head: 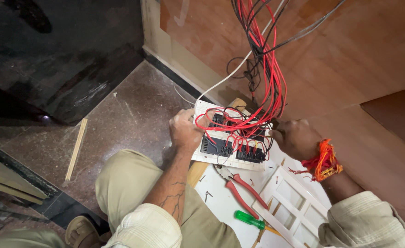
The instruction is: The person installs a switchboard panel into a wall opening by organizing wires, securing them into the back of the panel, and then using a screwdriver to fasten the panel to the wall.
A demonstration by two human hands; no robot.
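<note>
A person crouches on the floor (133, 110) over a white switch plate (227, 138), turned back-side up and propped on a wooden block (198, 170). The left hand (185, 130) grips the plate's left edge, fingers clenched around it. The right hand (295, 138) is closed at the right edge; what it pinches is hidden. Red and black wires (269, 82) hang down from above into the plate's black modules. The plate looks light, rigid and brittle, best held by its edges. Nearby lie red-handled pliers (241, 186), a green screwdriver (249, 220) and a white frame (292, 206).

Red-handled pliers (241, 188), green screwdriver (249, 220), white frame (290, 202), wooden stick (76, 149) on floor.
</note>
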